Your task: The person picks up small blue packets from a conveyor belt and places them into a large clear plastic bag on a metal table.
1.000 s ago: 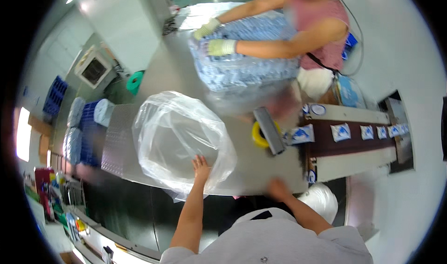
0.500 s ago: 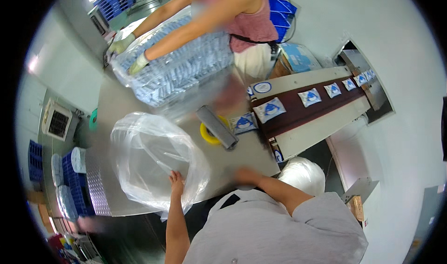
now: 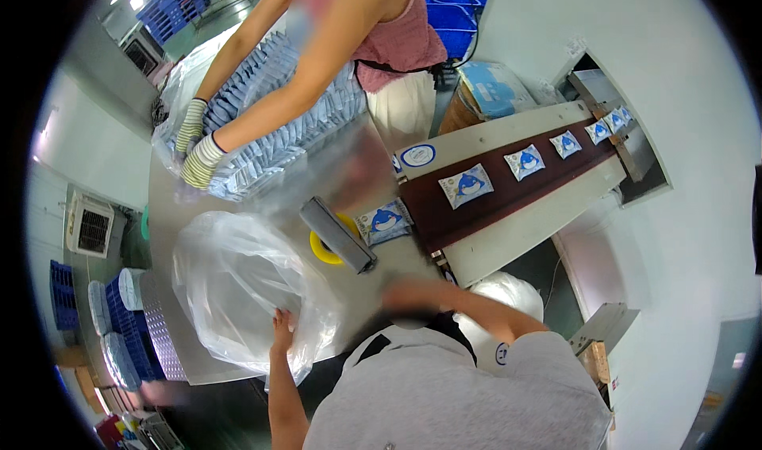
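A large clear plastic bag (image 3: 238,283) lies open on the steel table (image 3: 168,228) in front of me. My left hand (image 3: 282,332) grips the bag's near edge, fingers pointing up. My right hand (image 3: 401,295) is blurred, low over the table near the end of a dark conveyor belt (image 3: 508,200). A blue-and-white packet (image 3: 383,221) lies where the belt ends, and several more packets (image 3: 470,186) ride the belt. A grey bar (image 3: 337,234) rests across a yellow tape roll (image 3: 317,251) beside that packet.
Across the table a co-worker's striped-gloved hands (image 3: 198,156) press on a big clear bag stuffed with packets (image 3: 270,125). Blue crates and stacked tubs (image 3: 119,323) stand at the left. A white sack (image 3: 508,291) sits by my right side, and a cardboard box (image 3: 484,93) stands behind the conveyor.
My view has swung and moved closer. My right hand has come up from the table's near edge toward the conveyor end. My left hand has stayed on the clear bag.
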`<action>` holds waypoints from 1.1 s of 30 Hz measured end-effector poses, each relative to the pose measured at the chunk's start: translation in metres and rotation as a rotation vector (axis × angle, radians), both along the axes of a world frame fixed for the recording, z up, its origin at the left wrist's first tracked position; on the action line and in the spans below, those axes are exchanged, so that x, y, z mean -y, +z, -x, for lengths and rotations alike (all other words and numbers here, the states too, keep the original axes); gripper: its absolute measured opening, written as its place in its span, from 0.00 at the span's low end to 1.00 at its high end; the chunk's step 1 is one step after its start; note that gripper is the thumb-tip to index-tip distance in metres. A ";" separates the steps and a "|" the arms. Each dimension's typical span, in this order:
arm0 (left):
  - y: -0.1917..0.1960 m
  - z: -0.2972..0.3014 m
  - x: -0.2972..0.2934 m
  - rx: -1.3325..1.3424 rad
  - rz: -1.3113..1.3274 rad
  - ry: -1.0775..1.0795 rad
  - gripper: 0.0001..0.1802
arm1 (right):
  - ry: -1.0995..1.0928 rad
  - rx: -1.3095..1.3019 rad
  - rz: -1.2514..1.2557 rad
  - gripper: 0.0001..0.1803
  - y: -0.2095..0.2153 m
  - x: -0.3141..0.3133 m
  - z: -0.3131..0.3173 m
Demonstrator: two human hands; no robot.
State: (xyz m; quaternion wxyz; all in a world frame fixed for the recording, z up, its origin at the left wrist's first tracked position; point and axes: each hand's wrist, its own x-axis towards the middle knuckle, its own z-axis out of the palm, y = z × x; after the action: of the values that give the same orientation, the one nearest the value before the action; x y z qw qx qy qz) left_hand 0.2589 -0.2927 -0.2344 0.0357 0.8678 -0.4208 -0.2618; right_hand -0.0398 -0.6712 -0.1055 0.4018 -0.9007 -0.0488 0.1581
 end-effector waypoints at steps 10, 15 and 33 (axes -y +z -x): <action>0.014 0.007 -0.027 -0.304 0.109 0.248 0.34 | -0.524 -0.242 0.815 0.30 0.067 0.356 0.103; 0.007 0.025 -0.045 -0.047 -0.126 0.076 0.38 | -0.378 -0.249 0.673 0.36 0.058 0.349 0.061; 0.054 0.035 0.001 -0.193 -0.157 0.313 0.45 | 0.271 -0.518 0.116 0.48 -0.006 0.150 -0.175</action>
State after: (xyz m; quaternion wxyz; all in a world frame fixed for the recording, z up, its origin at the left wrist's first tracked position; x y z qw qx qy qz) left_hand 0.2240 -0.2936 -0.1808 0.0482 0.8935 -0.2538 -0.3674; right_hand 0.1351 -0.8211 -0.1112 0.3240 -0.8371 -0.0553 0.4374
